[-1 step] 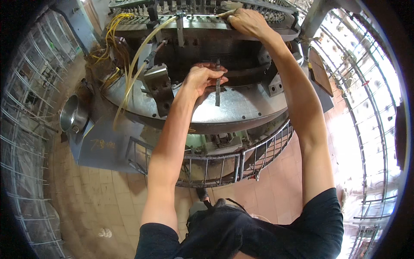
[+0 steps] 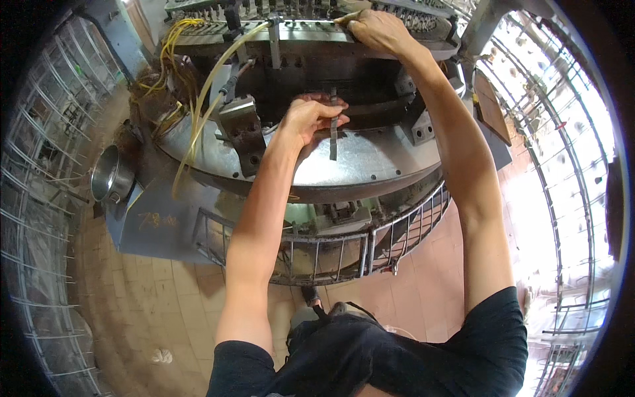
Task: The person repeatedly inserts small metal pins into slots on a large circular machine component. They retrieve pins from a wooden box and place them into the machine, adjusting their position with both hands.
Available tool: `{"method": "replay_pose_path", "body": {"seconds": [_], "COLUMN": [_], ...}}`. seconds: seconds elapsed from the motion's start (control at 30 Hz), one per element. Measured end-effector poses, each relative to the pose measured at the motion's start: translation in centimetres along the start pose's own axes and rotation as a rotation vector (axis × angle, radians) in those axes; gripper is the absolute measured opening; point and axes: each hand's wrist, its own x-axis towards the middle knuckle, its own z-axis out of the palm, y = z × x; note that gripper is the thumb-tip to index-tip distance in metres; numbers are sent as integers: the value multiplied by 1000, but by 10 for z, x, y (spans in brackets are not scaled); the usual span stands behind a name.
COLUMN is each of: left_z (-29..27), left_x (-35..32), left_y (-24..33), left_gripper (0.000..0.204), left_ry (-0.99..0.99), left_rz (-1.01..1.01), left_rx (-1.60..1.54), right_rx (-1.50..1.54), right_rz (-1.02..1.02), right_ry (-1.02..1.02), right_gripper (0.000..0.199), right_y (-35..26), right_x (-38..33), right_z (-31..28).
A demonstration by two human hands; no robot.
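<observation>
- The left hand (image 2: 311, 121) pinches a thin dark metal strip (image 2: 333, 144) between thumb and fingers, its lower end seen against a shiny curved plate (image 2: 370, 155)
- The right hand (image 2: 377, 32) reaches up to the machine's upper ring (image 2: 311, 47), its fingers at the ring's top edge; what lies beneath them is hidden
- A dark metal bracket (image 2: 241, 135) stands just left of the left forearm, with pale yellow tubes (image 2: 204, 106) and yellow cables (image 2: 173, 49) further left
- A curved barred guard (image 2: 317, 261) runs between plate and person
- At far left, a metal pot (image 2: 111, 173) sits beside a grey panel (image 2: 165, 228), above the tiled floor (image 2: 178, 304)
</observation>
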Motion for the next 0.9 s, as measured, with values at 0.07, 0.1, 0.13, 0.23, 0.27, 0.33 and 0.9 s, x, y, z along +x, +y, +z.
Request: {"method": "replay_pose_path", "body": {"seconds": [0.07, 0.1, 0.13, 0.23, 0.27, 0.33, 0.9], "left_z": [-1, -1, -1, -1, -1, -2, -1], "left_x": [0, 0, 0, 0, 0, 1, 0], "left_y": [-1, -1, -2, -2, -2, -3, -4], "left_gripper": [22, 23, 23, 23, 23, 23, 25], "left_ry": [-8, -13, -18, -18, -15, -15, -11], "left_rz": [0, 5, 10, 24, 27, 36, 104], "left_rx": [-3, -4, -4, 17, 22, 34, 89], "right_rx": [0, 85, 170, 60, 40, 44, 1915], "right_rz": [7, 62, 117, 89, 91, 105, 799], "right_ry": [27, -12, -51, 90, 112, 112, 513], "right_gripper": [19, 22, 26, 28, 28, 27, 15], "right_y": [-3, -4, -6, -12, -13, -14, -95], "right_x": [-1, -1, -2, -4, -3, -1, -72], "right_z": [-6, -9, -11, -11, -9, -8, 68]}}
